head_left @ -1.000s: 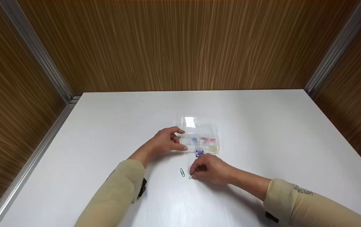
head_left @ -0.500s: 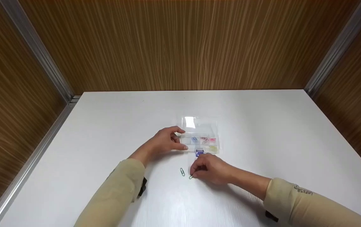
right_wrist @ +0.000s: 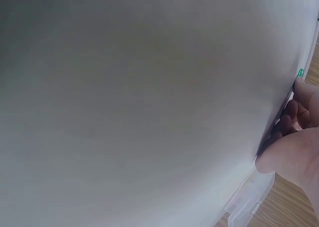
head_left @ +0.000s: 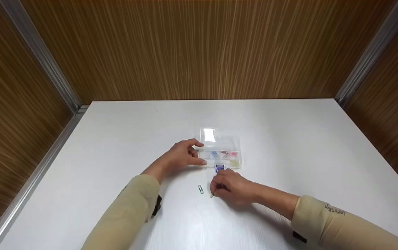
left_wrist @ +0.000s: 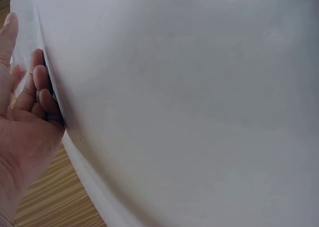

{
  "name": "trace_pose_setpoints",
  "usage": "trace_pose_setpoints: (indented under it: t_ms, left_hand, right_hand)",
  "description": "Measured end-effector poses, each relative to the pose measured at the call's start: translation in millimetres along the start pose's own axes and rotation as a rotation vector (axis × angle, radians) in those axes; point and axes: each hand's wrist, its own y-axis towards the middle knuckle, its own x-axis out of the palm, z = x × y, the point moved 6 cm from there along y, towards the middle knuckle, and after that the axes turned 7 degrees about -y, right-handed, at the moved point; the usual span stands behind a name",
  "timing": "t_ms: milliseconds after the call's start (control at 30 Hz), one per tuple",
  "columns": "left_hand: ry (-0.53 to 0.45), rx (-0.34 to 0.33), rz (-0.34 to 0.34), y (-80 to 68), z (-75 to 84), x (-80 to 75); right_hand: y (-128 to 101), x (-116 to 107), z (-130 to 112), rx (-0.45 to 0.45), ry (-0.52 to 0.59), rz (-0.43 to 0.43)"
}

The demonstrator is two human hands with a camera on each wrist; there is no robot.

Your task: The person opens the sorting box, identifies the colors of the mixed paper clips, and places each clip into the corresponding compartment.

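Note:
In the head view a clear plastic compartment box (head_left: 204,154) lies on the white table with its lid (head_left: 225,138) folded back. My left hand (head_left: 183,155) holds the box's left end, thumb at the front corner and index finger by the hinge side. My right hand (head_left: 233,187) is in front of the box and pinches a green paper clip (head_left: 212,195), mostly hidden by the fingertips. Left of it another green paper clip (head_left: 200,189) lies on the table. Blue clips (head_left: 214,153), red clips (head_left: 225,153), pink clips (head_left: 234,154) and yellow clips (head_left: 234,162) sit in separate compartments.
A blue latch (head_left: 219,168) sticks out from the box's front edge, just behind my right knuckles. The white table (head_left: 132,132) is bounded by wood-grain panels (head_left: 199,52) at the back and both sides.
My right fingertips have shifted slightly right, and less of the pinched green paper clip shows. The left hand and the box stay put.

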Motion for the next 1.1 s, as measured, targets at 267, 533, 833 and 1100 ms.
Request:
trace_pose_setpoints:
  t_ms: [267, 533, 833, 1100]
  left_hand:
    - [0.002, -0.004, 0.007, -0.9, 0.2, -1.8]
    - [0.015, -0.022, 0.009, 0.2, 0.6, -1.4]
    - [0.024, -0.025, 0.018, 1.5, -1.9, -0.1]
    - [0.012, 0.009, 0.000, 1.5, -1.9, 0.1]
  right_hand:
    - [-1, -3, 5, 0.047, 0.160, -0.021]
    - [-1, -1, 11, 0.150, 0.291, -0.042]
    - [-5, -2, 17, 0.235, 0.344, -0.014]
    - [-5, -13, 21, 0.273, 0.405, 0.026]
